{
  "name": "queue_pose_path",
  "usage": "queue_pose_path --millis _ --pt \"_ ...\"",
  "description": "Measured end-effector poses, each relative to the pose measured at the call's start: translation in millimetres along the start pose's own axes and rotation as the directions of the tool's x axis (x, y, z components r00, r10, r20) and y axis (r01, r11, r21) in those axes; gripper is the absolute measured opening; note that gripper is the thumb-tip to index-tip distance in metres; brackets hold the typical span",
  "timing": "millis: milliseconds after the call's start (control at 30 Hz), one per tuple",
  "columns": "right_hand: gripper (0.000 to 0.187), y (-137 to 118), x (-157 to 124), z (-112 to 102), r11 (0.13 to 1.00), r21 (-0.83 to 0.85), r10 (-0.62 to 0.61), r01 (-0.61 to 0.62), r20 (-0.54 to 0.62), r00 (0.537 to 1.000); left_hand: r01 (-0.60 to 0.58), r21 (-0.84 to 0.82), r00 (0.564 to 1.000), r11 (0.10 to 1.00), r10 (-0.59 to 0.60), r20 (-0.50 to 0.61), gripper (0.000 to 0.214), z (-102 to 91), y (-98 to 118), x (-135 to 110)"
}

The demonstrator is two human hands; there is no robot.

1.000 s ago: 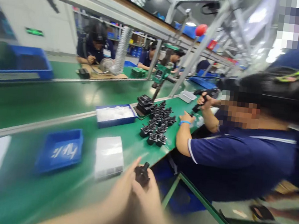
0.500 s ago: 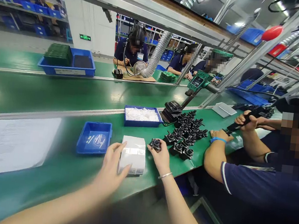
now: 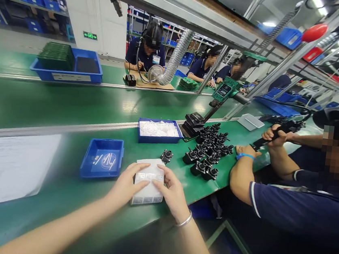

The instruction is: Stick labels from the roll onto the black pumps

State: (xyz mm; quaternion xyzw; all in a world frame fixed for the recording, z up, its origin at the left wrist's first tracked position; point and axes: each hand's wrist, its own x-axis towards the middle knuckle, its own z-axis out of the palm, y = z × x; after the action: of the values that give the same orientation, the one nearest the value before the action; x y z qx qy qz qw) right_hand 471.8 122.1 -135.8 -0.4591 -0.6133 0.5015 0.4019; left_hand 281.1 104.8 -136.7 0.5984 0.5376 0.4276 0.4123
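A white roll of printed labels [image 3: 149, 176] lies on the green bench near its front edge. My left hand [image 3: 129, 182] grips its left side, thumb and fingertips resting over the upper face. On the opposite side my right hand [image 3: 175, 191] holds it the same way, a metal bangle at the wrist. Just behind the labels, clear of both hands, sits one small black moulded part [image 3: 166, 156]. Several similar black parts [image 3: 206, 151] stand grouped further right.
To the left are a shallow blue tray [image 3: 84, 166] with small white strips and rings, and printed paper sheets [image 3: 8, 166]. A blue box [image 3: 159, 140] of white pieces stands behind, beside a black stand [image 3: 192, 125]. A co-worker's arm [image 3: 243, 176] is close on the right.
My right hand has let go of the black part, leaving it behind the labels, and has moved left onto the label roll. My left hand has closed in on the roll's left side.
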Motion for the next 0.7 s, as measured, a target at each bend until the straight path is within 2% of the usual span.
queue_pose_path --millis 167,300,500,700 --pt "0.033 -2.1 7.6 6.9 0.999 -0.051 -0.02 0.016 -0.078 0.997 -0.037 0.006 0.998 0.999 0.037 -0.051 0.038 -0.6 4.8 -4.0" --pt "0.033 -9.7 10.1 8.3 0.999 -0.034 -0.038 0.035 -0.095 0.995 0.019 -0.079 0.996 0.997 -0.026 -0.081 0.033 -4.7 5.5 0.3" --pt "0.023 -12.8 6.0 4.3 0.985 -0.168 -0.05 0.022 -0.165 0.985 0.021 -0.151 0.999 0.988 -0.028 -0.041 0.025 -8.4 9.7 9.4" --pt "0.028 -9.7 5.6 1.9 0.988 -0.152 -0.05 0.03 -0.129 0.99 0.067 -0.119 0.996 0.991 -0.073 -0.054 0.011 -9.0 5.9 10.9"
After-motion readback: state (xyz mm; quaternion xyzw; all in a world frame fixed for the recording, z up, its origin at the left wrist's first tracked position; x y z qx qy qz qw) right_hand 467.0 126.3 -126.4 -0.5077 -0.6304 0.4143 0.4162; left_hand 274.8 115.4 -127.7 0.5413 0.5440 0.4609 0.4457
